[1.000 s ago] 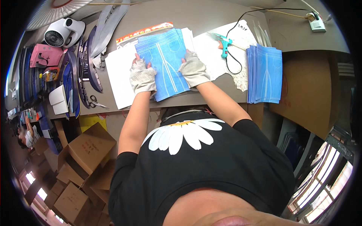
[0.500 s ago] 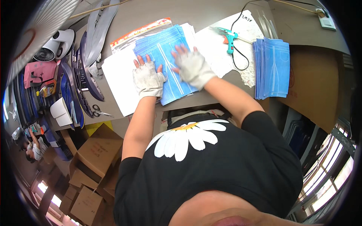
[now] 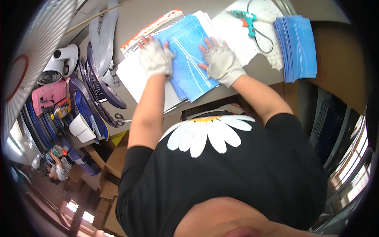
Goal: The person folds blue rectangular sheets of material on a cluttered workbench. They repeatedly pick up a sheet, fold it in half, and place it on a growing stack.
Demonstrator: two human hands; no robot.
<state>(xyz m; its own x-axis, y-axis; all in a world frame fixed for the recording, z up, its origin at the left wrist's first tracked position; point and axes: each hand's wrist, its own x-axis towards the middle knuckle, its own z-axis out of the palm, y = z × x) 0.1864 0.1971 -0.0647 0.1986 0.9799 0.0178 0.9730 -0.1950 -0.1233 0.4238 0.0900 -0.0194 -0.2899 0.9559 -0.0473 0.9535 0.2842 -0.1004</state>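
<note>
A blue jeans-printed sheet (image 3: 189,55) lies at a slant on the worktable, with more sheets of the same print showing at its edges. My left hand (image 3: 156,59), in a pale fingerless glove, rests flat along the left edge of these sheets, partly over the white paper (image 3: 132,73) beside them. At the right edge lies my right hand (image 3: 224,65), gloved alike, fingers spread and fingertips on the blue print. Neither hand grasps anything. Behind the sheets a clear plastic bag with a red and orange header (image 3: 158,23) is partly covered.
On the right, a teal glue gun (image 3: 249,24) lies on white material, its cord curling towards me. A second stack of blue jeans-printed sheets (image 3: 298,47) stands at the table's right end. To the left are scissors (image 3: 122,119), a white fan (image 3: 59,65) and curved dark strips (image 3: 96,75).
The view has shifted and tilted. My right hand has slid from the middle of the blue sheet to its right edge. My left hand has moved farther up the left edge.
</note>
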